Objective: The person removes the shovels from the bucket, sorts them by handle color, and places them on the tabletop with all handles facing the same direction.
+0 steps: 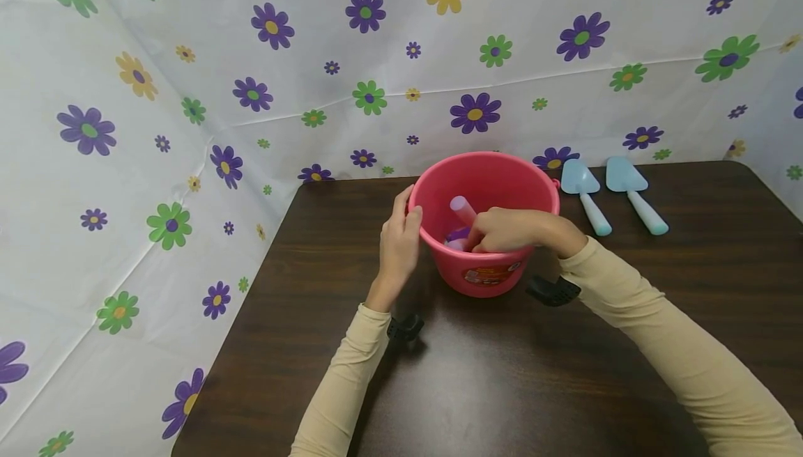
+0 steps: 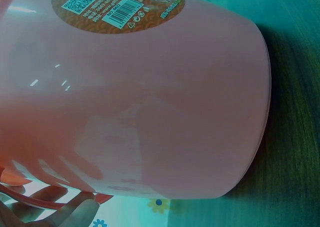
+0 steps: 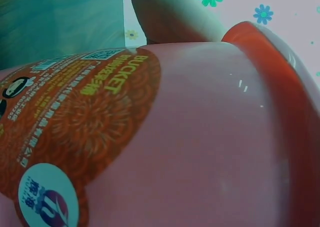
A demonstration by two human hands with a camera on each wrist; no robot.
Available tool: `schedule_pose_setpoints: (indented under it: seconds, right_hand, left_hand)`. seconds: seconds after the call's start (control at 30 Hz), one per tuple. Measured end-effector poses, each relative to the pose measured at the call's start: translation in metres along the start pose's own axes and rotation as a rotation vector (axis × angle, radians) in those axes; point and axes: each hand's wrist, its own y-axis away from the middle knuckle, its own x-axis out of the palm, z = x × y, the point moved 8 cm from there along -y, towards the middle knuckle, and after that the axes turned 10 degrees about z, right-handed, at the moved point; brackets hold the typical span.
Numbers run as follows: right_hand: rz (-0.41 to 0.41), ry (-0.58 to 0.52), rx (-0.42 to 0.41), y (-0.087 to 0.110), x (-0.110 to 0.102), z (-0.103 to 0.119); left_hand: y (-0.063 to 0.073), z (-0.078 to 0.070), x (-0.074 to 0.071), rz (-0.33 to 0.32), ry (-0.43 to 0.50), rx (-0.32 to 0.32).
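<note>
A pink bucket (image 1: 483,272) stands upright on the table, an oval printed label on its front. My left hand (image 1: 400,241) holds it at the left side of the rim, thumb near the edge and fingers down the outside. In the left wrist view the left fingers (image 2: 82,209) lie by a red band at the bucket's wall. My right hand (image 1: 505,229) reaches over the front rim into the bucket, its fingers curled at a pink rod-like handle (image 1: 462,209) with a pale lilac end. Beside it lies something purple and white (image 1: 458,237), mostly hidden by the rim and hand.
Two toy trowels with light blue blades and white handles, a left one (image 1: 588,199) and a right one (image 1: 636,196), lie right of the bucket. Behind the dark wood table (image 1: 301,262) hangs a flower-patterned white sheet (image 1: 401,25), which also covers the left side.
</note>
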Motion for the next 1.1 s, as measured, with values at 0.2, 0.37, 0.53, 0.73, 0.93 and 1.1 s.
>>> schedule_pose_setpoints:
  seconds: [0.2,0.37,0.53,0.73,0.93,1.1]
  right_hand:
    - [-0.017,-0.017,-0.001,0.0019,0.0,-0.0005]
    - [-0.025,-0.018,-0.002,0.0023,0.0002,0.0003]
    - [-0.024,-0.02,0.001,0.003,0.0001,0.0015]
    - [-0.026,-0.033,-0.024,0.0045,-0.0005,0.0022]
    - [-0.045,-0.043,-0.022,0.0046,-0.0018,0.0007]
    - [-0.067,-0.066,-0.006,0.006,-0.0038,-0.0008]
  left_hand:
    - [-0.0001,-0.0013,0.0001,0.003,0.004,0.001]
    - [-0.0001,-0.0018,-0.0003,-0.001,-0.005,0.0]
    - [-0.0001,-0.0015,-0.0001,-0.001,-0.007,-0.003]
    - [0.0003,-0.0011,-0.0001,-0.005,-0.01,0.0]
    - [0.0003,-0.002,-0.0002,-0.002,-0.008,0.004]
    - [0.0001,-0.0019,-0.0006,-0.001,-0.007,0.005]
